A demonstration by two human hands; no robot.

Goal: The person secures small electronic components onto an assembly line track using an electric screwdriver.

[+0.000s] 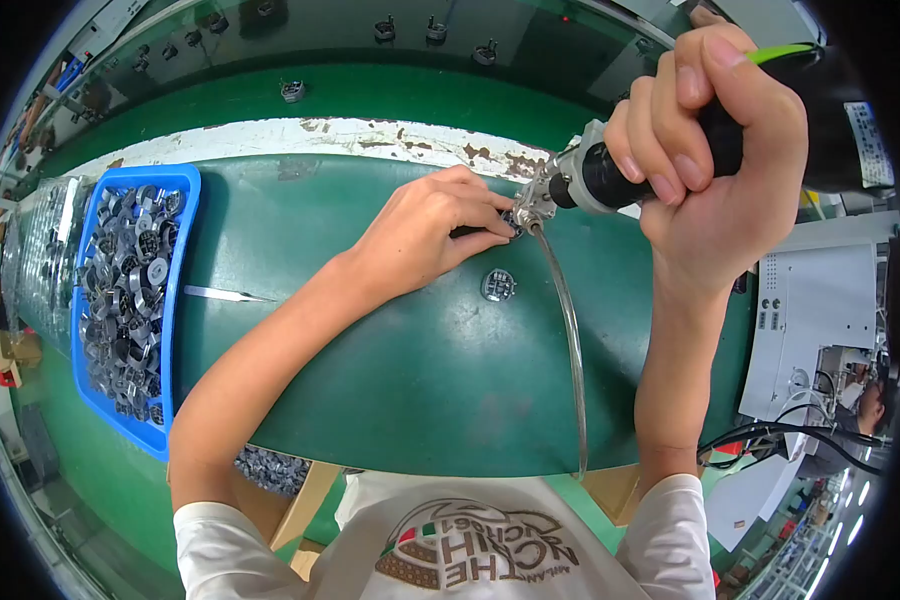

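My right hand (722,160) is wrapped round the black body of an electric screwdriver (610,178), with a bright green lever under the thumb. Its metal nose piece (536,196) points left and down toward my left hand (430,222). The fingers of that hand pinch a small dark round part (513,224) on the green work mat, right at the nose. Fingers and tool mostly hide this part. A clear hose (570,340) runs from the nose toward the table's near edge. Just nearer to me, a similar round grey-and-black part (498,285) lies on the mat.
At left, a blue tray (182,250) holds many small round parts; metal tweezers (225,294) lie beside it. Beyond a worn white ledge (370,135), several parts sit on a green belt (360,90). A grey machine (810,320) and black cables (790,430) are at right.
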